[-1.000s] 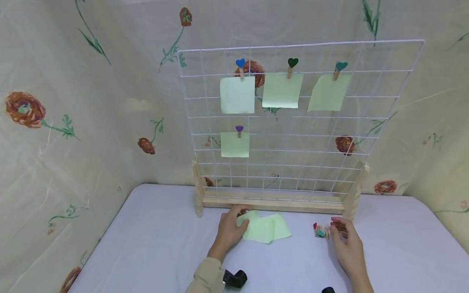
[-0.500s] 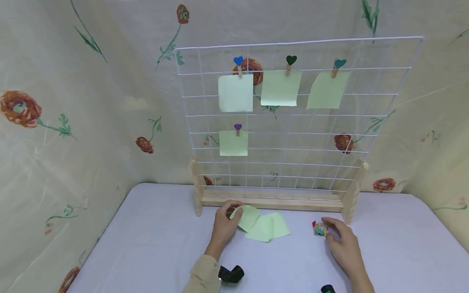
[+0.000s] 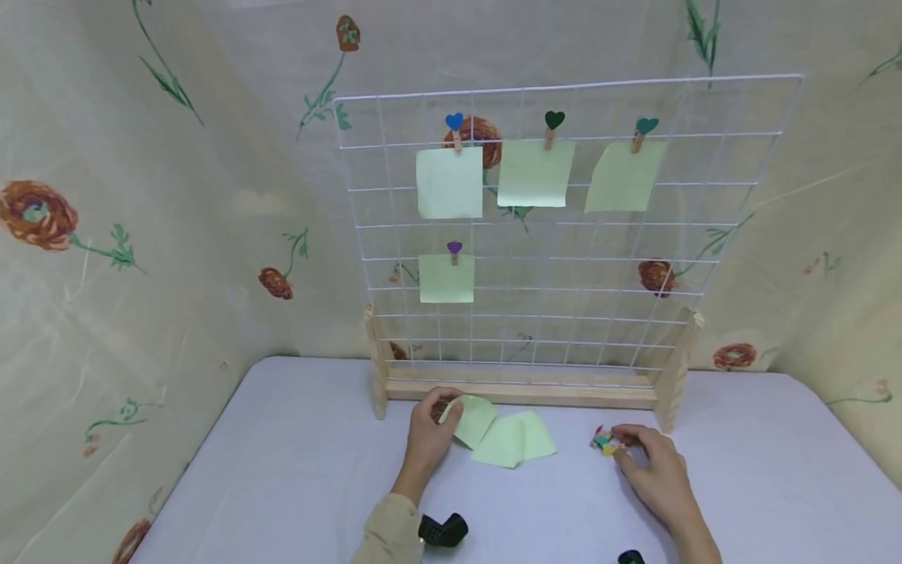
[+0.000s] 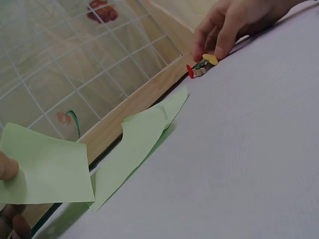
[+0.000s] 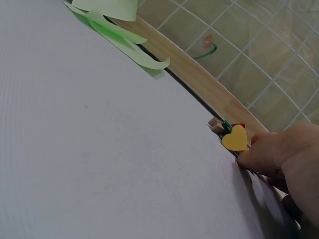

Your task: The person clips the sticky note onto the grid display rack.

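Observation:
My left hand (image 3: pixel 427 439) pinches a light green sticky note (image 4: pixel 47 167) between thumb and fingers, its near edge lifted off the table. Two more green sticky notes (image 3: pixel 502 442) lie overlapping just right of it. At the right, my right hand (image 3: pixel 661 476) has thumb and fingertips on a small wooden clothespin with a yellow heart (image 5: pixel 235 139), pinching it low over the table. Beside that lie a few other clothespins, one with a red heart (image 4: pixel 190 71) and one with a teal heart (image 3: pixel 601 440). My fingers partly hide this small cluster.
Behind the hands stands a white wire grid (image 3: pixel 550 313) on a wooden stand (image 3: pixel 521 394). Heart clothespins hold several green notes on it, such as the lower-left note (image 3: pixel 447 280). A black object (image 3: pixel 444 531) is by my left wrist. Floral cloth (image 3: pixel 211 196) surrounds the table.
My left hand has drawn a sticky note up and slightly toward me from the pile. My right hand has moved left onto the clothespins, and the yellow heart now shows.

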The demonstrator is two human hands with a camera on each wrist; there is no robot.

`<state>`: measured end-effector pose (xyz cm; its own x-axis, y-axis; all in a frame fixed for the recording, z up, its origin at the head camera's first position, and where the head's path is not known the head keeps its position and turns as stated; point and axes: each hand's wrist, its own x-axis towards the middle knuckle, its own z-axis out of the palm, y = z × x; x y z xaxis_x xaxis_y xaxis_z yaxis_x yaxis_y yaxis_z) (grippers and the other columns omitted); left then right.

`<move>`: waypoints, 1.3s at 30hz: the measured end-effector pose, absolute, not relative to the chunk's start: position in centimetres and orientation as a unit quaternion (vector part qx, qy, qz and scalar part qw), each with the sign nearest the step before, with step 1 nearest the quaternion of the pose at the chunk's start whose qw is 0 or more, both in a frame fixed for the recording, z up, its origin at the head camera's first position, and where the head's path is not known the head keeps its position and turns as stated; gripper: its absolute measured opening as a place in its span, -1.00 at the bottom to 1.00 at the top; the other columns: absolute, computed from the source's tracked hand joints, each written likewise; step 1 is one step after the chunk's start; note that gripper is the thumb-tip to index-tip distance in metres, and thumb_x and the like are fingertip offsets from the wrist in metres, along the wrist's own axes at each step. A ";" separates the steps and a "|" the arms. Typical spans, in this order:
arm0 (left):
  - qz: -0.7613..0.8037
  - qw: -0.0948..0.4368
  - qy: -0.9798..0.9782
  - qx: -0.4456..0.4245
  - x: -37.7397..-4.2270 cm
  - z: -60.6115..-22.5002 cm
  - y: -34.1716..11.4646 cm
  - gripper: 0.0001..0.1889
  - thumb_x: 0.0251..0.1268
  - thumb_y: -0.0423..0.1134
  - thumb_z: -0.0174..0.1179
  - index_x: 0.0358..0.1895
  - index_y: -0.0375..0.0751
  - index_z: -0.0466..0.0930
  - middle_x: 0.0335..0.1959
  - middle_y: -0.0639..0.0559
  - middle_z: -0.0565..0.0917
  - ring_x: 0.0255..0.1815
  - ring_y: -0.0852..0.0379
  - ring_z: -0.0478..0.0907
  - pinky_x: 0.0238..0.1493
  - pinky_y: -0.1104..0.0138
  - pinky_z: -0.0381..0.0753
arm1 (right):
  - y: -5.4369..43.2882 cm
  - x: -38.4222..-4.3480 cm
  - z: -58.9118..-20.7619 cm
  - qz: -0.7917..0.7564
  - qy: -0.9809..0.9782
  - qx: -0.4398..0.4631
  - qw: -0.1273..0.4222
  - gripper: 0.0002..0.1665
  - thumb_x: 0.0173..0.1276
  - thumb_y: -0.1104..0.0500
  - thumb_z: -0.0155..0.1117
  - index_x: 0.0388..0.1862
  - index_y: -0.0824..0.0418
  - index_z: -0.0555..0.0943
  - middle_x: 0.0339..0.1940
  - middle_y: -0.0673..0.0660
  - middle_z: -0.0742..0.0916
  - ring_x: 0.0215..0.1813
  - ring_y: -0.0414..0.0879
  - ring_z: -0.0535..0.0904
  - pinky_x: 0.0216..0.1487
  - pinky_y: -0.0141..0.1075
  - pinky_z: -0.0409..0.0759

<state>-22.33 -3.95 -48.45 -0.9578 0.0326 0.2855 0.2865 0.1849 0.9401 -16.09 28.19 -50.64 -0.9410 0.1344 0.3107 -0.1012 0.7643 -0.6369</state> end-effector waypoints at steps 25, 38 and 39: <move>-0.624 0.095 -0.769 -0.098 -22.1 -48.3 -3.9 -0.84 0.24 -0.39 0.18 -0.12 -0.26 0.61 -0.13 -0.12 0.68 -0.23 0.15 0.54 -0.19 0.48 0.50 | 28.0 -16.1 -50.6 0.323 -0.933 -0.003 0.159 -0.76 0.15 0.05 0.40 -0.28 0.16 0.64 -0.30 0.13 0.64 0.12 0.16 0.37 0.04 0.13 0.19; -0.652 0.081 -0.750 -0.078 -22.8 -48.9 -3.7 -0.78 0.24 -0.38 0.19 -0.05 -0.26 0.59 -0.07 -0.15 0.65 -0.14 0.05 0.59 -0.13 0.49 0.53 | 27.9 -15.9 -50.6 0.353 -0.920 -0.030 0.166 -0.63 0.39 0.07 0.16 0.01 0.31 0.59 -0.07 0.33 0.66 0.10 0.23 0.42 0.05 0.15 0.25; -0.662 0.077 -0.742 -0.073 -23.1 -49.3 -3.6 -0.77 0.23 -0.37 0.21 -0.04 -0.25 0.59 -0.06 -0.15 0.65 -0.14 0.06 0.59 -0.13 0.49 0.54 | 27.9 -15.9 -50.5 0.356 -0.919 -0.032 0.168 -0.63 0.40 0.07 0.14 0.02 0.32 0.59 -0.04 0.35 0.65 0.12 0.25 0.42 0.06 0.16 0.26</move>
<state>-23.11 -3.56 -49.25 -0.9775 0.0053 0.2110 0.2103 0.1121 0.9712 -15.93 27.91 -50.49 -0.9417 0.1784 0.2852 -0.0605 0.7441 -0.6654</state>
